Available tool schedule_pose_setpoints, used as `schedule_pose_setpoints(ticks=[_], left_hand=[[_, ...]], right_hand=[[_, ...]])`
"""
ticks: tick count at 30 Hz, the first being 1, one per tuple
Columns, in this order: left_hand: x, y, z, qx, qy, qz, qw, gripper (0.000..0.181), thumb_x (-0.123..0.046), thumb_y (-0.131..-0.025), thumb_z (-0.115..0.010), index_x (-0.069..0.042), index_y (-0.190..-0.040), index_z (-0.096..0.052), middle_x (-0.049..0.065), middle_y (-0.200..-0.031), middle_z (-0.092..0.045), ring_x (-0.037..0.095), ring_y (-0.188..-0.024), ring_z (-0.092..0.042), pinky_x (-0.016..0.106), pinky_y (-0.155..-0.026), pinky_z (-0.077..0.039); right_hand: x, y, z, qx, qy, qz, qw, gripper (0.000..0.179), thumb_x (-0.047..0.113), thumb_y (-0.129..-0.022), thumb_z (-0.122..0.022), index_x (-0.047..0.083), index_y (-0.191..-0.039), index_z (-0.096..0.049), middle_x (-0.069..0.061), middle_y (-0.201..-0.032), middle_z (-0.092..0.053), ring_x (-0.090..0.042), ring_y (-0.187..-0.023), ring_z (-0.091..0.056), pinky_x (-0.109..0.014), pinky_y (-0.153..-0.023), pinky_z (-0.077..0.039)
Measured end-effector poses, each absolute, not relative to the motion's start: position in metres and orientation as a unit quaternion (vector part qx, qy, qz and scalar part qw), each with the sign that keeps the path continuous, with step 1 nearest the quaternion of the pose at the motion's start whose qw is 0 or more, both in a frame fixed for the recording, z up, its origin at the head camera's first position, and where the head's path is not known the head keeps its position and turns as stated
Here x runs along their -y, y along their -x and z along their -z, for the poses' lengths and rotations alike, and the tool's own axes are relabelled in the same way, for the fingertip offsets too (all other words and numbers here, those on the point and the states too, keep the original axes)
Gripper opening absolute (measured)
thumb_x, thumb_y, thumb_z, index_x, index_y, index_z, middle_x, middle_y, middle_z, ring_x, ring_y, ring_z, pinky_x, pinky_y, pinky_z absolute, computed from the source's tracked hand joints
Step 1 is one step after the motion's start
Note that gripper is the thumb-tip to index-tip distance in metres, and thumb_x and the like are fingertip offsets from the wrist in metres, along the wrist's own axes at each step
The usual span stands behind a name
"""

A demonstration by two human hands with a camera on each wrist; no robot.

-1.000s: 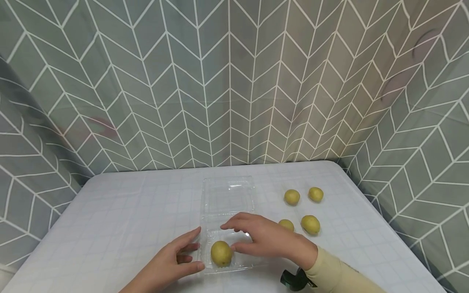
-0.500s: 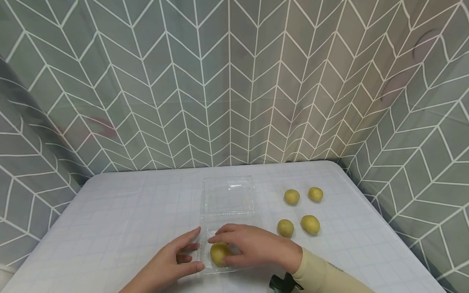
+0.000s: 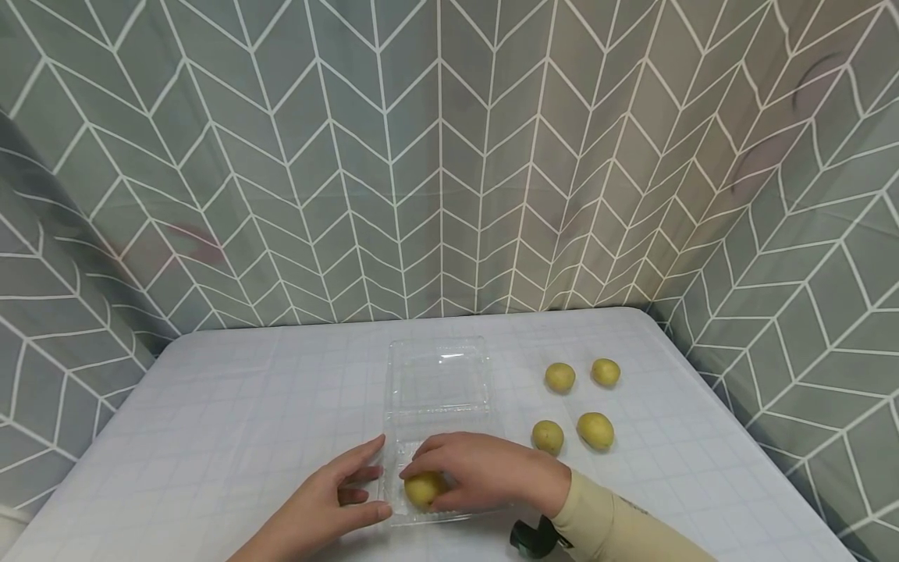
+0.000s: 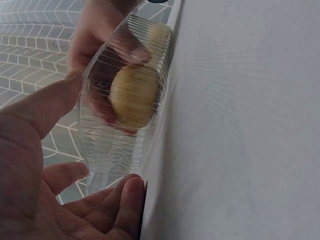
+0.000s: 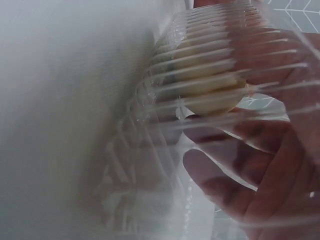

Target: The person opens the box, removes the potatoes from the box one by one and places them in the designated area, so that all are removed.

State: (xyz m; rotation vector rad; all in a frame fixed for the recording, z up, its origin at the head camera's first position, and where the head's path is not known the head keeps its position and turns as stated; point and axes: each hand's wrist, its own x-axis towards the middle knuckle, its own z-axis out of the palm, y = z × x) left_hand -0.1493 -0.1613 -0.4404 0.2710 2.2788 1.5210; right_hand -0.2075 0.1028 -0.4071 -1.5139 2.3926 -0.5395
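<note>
An unlidded clear plastic clamshell box (image 3: 485, 425) lies on the table with its lid (image 3: 437, 375) folded back flat. Inside the box's near-left part sits a smooth, round yellow fruit (image 3: 421, 490). My right hand (image 3: 485, 472) reaches over the box and holds this fruit between thumb and fingers; the ribbed wall overlaps fruit (image 5: 212, 92) and fingers in the right wrist view. At the box's left side is my left hand (image 3: 337, 492), fingers spread and relaxed. In the left wrist view its thumb (image 4: 57, 102) and fingertips are right at the rim, holding no fruit.
To the right of the box lie several more yellow fruits, including a near-left one (image 3: 548, 437), a near-right one (image 3: 595, 431) and a far one (image 3: 559, 378). A white cloth covers the table (image 3: 246, 406). Patterned grey curtains (image 3: 421, 156) stand behind and beside it.
My right hand has moved left and down over the box, and its fingers have come round the yellow fruit. The left hand has stayed at the box's side.
</note>
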Motion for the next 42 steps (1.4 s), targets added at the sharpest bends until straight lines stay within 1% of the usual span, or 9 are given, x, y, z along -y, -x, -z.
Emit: schedule_pose_setpoints(ticks=[5,12,16,23,28,32,36,42], left_hand=[[0.162,0.149,0.441,-0.811,-0.097,-0.544,0.193,0.083,-0.037,-0.085,-0.079,-0.020,-0.154,-0.036,0.016,-0.154,-0.037,0.028,-0.120,-0.056,0.034,-0.090,-0.053],[0.161,0.150,0.440,-0.812,-0.090,-0.539,0.203,0.085,-0.039,-0.085,-0.079,-0.021,-0.155,-0.034,0.017,-0.150,-0.042,0.029,-0.116,-0.059,0.042,-0.091,-0.053],[0.161,0.150,0.442,-0.814,-0.086,-0.536,0.205,0.086,-0.040,-0.084,-0.079,-0.021,-0.155,-0.034,0.015,-0.148,-0.045,0.028,-0.114,-0.059,0.041,-0.090,-0.054],[0.161,0.151,0.443,-0.816,-0.075,-0.535,0.205,0.087,-0.041,-0.083,-0.080,-0.021,-0.155,-0.035,0.014,-0.147,-0.047,0.027,-0.115,-0.059,0.043,-0.091,-0.053],[0.161,0.151,0.442,-0.817,-0.077,-0.534,0.204,0.087,-0.041,-0.083,-0.080,-0.021,-0.155,-0.035,0.014,-0.146,-0.047,0.027,-0.116,-0.058,0.042,-0.091,-0.053],[0.160,0.150,0.441,-0.818,-0.076,-0.532,0.203,0.088,-0.041,-0.083,-0.080,-0.020,-0.155,-0.035,0.015,-0.145,-0.048,0.027,-0.115,-0.059,0.041,-0.091,-0.053],[0.159,0.150,0.439,-0.821,-0.070,-0.529,0.202,0.089,-0.041,-0.082,-0.081,-0.020,-0.155,-0.035,0.015,-0.144,-0.049,0.027,-0.113,-0.060,0.042,-0.090,-0.053],[0.159,0.150,0.439,-0.823,-0.069,-0.527,0.199,0.089,-0.041,-0.082,-0.081,-0.021,-0.155,-0.035,0.016,-0.144,-0.048,0.026,-0.112,-0.060,0.042,-0.090,-0.054]], right_hand=[[-0.101,0.209,0.410,-0.826,0.517,0.182,0.130,0.047,0.027,-0.087,-0.079,0.027,-0.132,-0.063,0.019,-0.119,-0.059,0.007,-0.102,-0.052,-0.016,-0.090,-0.045],[-0.100,0.209,0.413,-0.829,0.524,0.167,0.103,0.045,0.030,-0.087,-0.079,0.028,-0.129,-0.064,0.017,-0.118,-0.059,0.007,-0.100,-0.052,-0.015,-0.088,-0.044],[-0.103,0.208,0.412,-0.828,0.521,0.189,0.086,0.044,0.029,-0.087,-0.079,0.026,-0.129,-0.064,0.016,-0.120,-0.059,0.006,-0.103,-0.052,-0.015,-0.090,-0.044],[-0.113,0.207,0.407,-0.825,0.506,0.247,0.054,0.044,0.024,-0.088,-0.076,0.026,-0.130,-0.063,0.017,-0.125,-0.057,0.003,-0.113,-0.052,-0.020,-0.097,-0.043],[-0.125,0.209,0.402,-0.826,0.491,0.274,0.041,0.045,0.022,-0.089,-0.077,0.021,-0.132,-0.062,0.014,-0.127,-0.057,-0.001,-0.116,-0.052,-0.024,-0.099,-0.044],[-0.136,0.210,0.399,-0.828,0.476,0.294,0.038,0.047,0.020,-0.088,-0.078,0.019,-0.132,-0.061,0.011,-0.128,-0.058,-0.003,-0.114,-0.054,-0.025,-0.096,-0.046],[-0.150,0.212,0.395,-0.830,0.459,0.315,0.036,0.047,0.018,-0.088,-0.077,0.020,-0.132,-0.060,0.012,-0.128,-0.057,-0.004,-0.110,-0.055,-0.027,-0.090,-0.051],[-0.172,0.214,0.392,-0.833,0.440,0.335,0.012,0.048,0.014,-0.087,-0.078,0.018,-0.131,-0.061,0.010,-0.128,-0.057,-0.007,-0.109,-0.057,-0.031,-0.084,-0.054]])
